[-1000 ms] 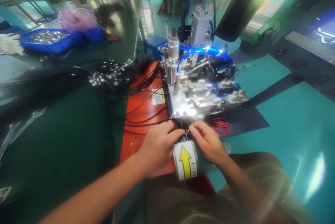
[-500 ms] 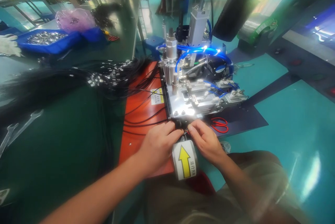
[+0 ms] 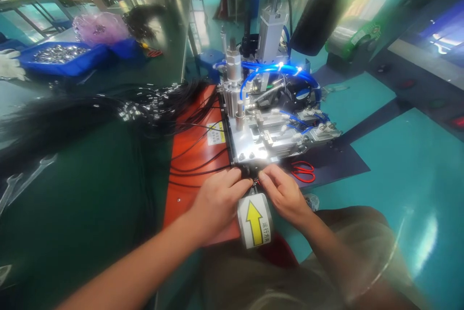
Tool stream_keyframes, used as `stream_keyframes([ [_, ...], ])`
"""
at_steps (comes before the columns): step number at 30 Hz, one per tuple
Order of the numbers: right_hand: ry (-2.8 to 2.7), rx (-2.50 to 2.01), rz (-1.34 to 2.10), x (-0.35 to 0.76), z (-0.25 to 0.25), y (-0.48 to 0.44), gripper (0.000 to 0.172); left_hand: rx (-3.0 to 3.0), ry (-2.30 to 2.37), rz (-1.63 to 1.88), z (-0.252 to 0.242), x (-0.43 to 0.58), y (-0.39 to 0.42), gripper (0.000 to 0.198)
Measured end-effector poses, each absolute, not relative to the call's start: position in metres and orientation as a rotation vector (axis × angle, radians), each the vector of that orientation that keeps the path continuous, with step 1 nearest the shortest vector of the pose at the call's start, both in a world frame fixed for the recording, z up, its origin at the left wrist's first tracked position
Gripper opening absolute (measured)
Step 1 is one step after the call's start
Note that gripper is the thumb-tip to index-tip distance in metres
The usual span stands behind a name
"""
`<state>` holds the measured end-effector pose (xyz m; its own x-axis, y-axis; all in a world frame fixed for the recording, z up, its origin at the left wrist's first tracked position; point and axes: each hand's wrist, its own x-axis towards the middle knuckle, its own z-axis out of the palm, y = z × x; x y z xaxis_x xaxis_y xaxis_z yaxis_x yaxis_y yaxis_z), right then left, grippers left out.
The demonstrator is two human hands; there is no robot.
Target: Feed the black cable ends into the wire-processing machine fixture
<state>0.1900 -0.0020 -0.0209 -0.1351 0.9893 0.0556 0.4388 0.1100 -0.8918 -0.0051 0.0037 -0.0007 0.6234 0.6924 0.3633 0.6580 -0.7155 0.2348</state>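
Note:
My left hand (image 3: pixel 222 194) is closed at the front edge of the metal pneumatic machine (image 3: pixel 250 141), thumb and fingers pinched together. Facing it, my right hand (image 3: pixel 281 188) is closed in a pinch too, its fingertips a short way from the left thumb. Whatever lies between the fingertips is small and dark, too small to name. Just below both hands is a rounded metal part with a white label and a yellow arrow (image 3: pixel 254 222). Black cables (image 3: pixel 195 173) run across the orange plate (image 3: pixel 184 208) towards the machine beside my left hand.
Red-handled scissors (image 3: pixel 303 171) lie right of my right hand. A large bundle of black cables (image 3: pixel 90 107) with shiny ends crosses the green table at left. Wrenches (image 3: pixel 32 179) lie near it. Behind stand a blue tray of metal parts (image 3: pixel 90 61) and a pink bag (image 3: pixel 97 28).
The whole view has shifted slightly, with the scene a little further left. Both hands keep the same pinched pose at the machine's front edge.

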Motion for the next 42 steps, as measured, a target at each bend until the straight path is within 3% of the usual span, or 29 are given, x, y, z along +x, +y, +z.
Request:
stream_keyframes([
  [19,-1.564,-1.509,1.030,0.187,-0.022,-0.004,0.029,2.768,1.081,0.716,0.001,-0.005,0.006,0.030],
  [35,-1.542,-1.406,1.060,0.193,-0.022,-0.005,0.024,2.827,1.064,0.553,0.000,-0.007,0.004,0.032],
  [42,-1.565,-1.388,0.917,0.199,-0.017,-0.013,0.021,2.817,1.066,0.585,0.000,-0.007,0.005,0.032],
])
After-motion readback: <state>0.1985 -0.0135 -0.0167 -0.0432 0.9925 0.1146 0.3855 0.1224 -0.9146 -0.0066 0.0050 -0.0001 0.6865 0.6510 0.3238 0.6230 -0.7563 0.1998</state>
